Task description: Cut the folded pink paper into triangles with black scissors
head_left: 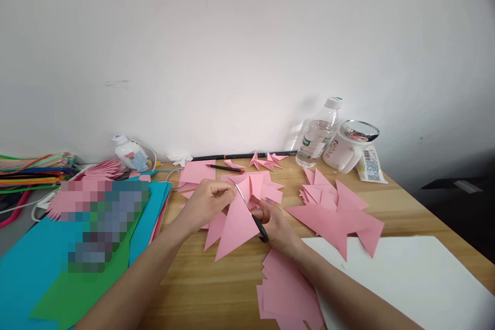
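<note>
My left hand (pixel 211 200) pinches the upper edge of a pink paper piece (pixel 237 224), which hangs as a pointed triangle at the middle of the desk. In my right hand (pixel 274 224) is a pair of scissors (pixel 261 228) with a black handle, my fingers closed round it. The metal blades reach up and left across the paper, close to my left fingertips. Behind my hands lie more cut pink pieces (pixel 273 193), partly hidden. A stack of pink sheets (pixel 288 289) lies below my right wrist.
Cut pink scraps (pixel 340 216) are piled at right, partly over a white sheet (pixel 402 273). A water bottle (pixel 317 136) and a white mug (pixel 348 149) stand at the back right. Blue sheets (pixel 31 258) and a green sheet (pixel 88 289) lie left. A pen (pixel 224 168) rests behind.
</note>
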